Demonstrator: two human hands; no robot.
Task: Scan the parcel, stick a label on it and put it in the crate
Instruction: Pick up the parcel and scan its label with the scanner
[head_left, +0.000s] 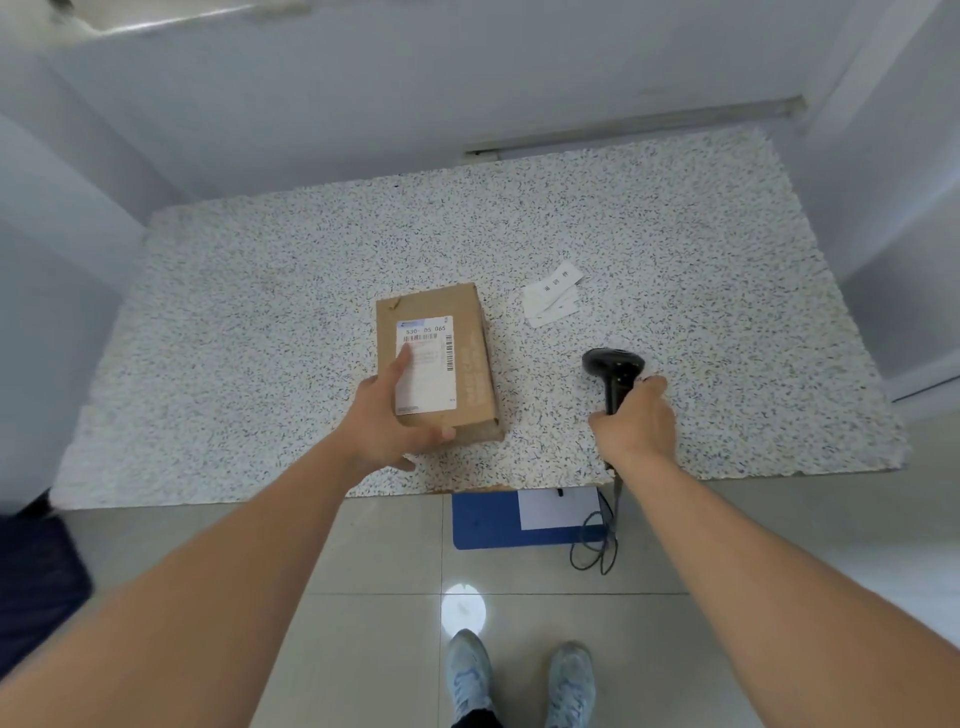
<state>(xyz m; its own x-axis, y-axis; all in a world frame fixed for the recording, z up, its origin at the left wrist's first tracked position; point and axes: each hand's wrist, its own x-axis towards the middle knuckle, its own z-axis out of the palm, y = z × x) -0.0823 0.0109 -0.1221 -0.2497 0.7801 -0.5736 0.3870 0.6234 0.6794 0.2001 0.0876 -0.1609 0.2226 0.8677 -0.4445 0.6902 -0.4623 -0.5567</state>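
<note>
A brown rectangular cardboard parcel (439, 364) is lying flat on the speckled white stone worktop (260, 322), near its front edge, with a white printed shipping label (427, 364) facing up. The left hand (387, 423) is gripping the parcel's near left corner, thumb resting across the shipping label and fingers curling along the near side. To the right, well apart from the parcel, the right hand (636, 423) is closing around the handle of a black handheld barcode scanner (614, 370), whose head is pointing away from the person. A few small white paper labels (551, 295) are lying on the worktop beyond the scanner. A blue flat mat (485, 519) is lying on the tiled floor below.
</note>
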